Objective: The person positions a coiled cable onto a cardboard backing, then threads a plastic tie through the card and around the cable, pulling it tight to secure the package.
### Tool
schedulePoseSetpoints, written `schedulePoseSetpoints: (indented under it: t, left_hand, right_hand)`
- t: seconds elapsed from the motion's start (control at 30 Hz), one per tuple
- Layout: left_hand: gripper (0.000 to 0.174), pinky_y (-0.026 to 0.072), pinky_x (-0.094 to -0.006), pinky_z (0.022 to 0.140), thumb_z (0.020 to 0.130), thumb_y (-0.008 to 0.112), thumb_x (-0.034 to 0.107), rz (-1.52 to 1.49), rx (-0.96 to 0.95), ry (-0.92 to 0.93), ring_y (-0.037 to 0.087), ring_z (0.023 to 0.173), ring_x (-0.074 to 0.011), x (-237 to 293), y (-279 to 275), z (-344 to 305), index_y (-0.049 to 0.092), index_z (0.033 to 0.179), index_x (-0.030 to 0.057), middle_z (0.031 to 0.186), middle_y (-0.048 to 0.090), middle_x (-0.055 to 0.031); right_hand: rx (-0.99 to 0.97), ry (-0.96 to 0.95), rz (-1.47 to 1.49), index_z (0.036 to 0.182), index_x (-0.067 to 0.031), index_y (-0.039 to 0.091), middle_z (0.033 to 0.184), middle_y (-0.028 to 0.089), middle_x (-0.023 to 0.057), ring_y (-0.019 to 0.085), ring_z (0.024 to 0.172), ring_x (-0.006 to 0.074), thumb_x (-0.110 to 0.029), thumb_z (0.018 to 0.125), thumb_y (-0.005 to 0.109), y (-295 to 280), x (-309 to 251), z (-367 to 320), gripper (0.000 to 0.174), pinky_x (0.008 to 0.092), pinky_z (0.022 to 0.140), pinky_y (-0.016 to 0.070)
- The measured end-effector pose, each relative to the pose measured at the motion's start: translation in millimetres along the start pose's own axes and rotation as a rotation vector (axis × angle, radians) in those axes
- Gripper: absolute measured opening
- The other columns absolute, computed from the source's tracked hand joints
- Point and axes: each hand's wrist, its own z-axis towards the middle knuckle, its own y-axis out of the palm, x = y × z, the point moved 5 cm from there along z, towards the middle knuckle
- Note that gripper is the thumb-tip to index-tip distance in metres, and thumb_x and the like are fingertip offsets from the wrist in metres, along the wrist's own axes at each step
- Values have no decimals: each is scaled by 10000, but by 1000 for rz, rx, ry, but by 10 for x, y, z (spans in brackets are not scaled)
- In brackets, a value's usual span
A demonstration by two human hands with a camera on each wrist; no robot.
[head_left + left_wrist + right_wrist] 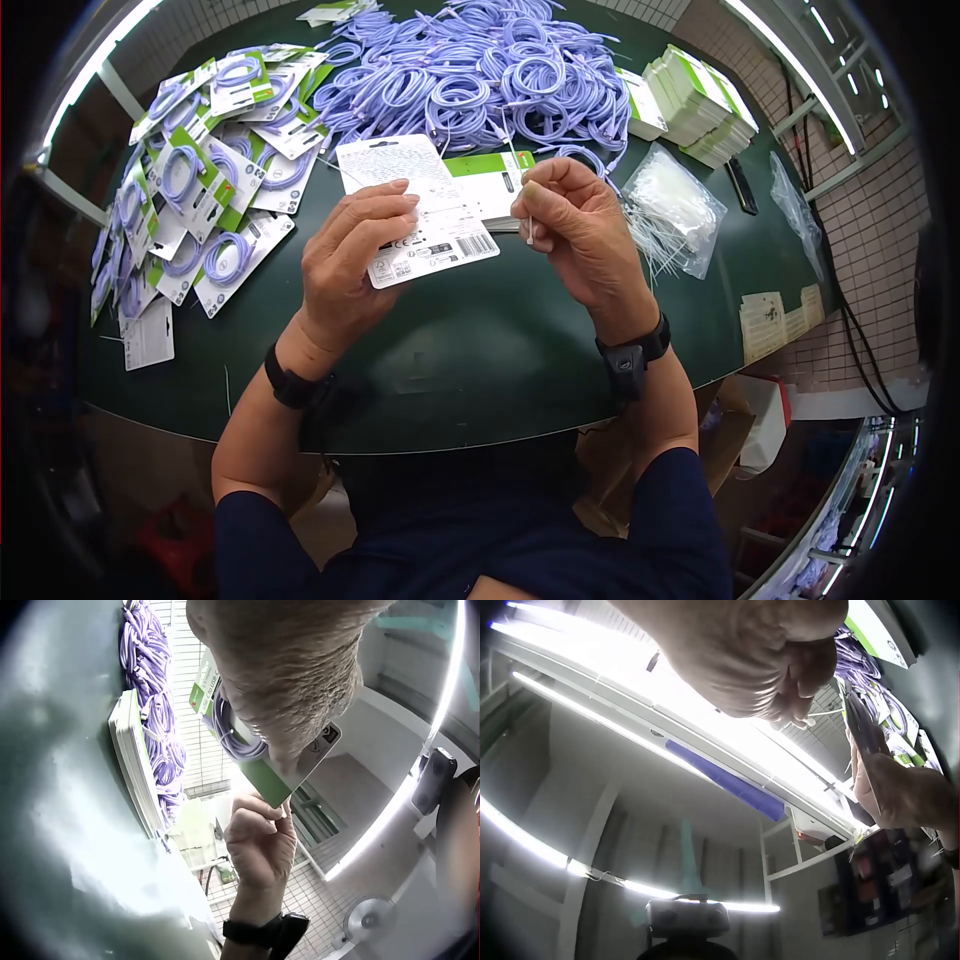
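Observation:
My left hand (352, 245) grips a white cardboard package card (400, 165), its printed back with barcode facing up. On the card's other face, the left wrist view shows a coiled purple cable (231, 742) against white and green print. Close to the card's right side, my right hand (590, 235) pinches a thin white cable tie (514, 155) between thumb and fingers. One end of the tie sticks up above the fingers and the other shows below them. A stack of green-and-white cards (490, 190) lies just beyond, partly hidden by the held card.
A large heap of coiled purple cables (470, 80) fills the table's far side. Carded cables (225, 260) pile up at left. Card stacks (695, 105) stand back right, near a plastic bag of white cable ties (680, 215) and a black object (742, 186). The green table (450, 370) has a curved front edge.

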Motion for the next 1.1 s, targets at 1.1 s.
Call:
schedulePoseSetpoints:
  t: [1.1]
  left_hand:
    - [342,621,-421,918,739,908,100,-6,-56,19,737,1135,-356,2,144,-117,669,976,38,1107,751,-127]
  right_hand:
    - [28,-708,-845,1152,38,625,901,731,148,648,688,111,-45,1078,591,220,-85,-426,117,234,608,536]
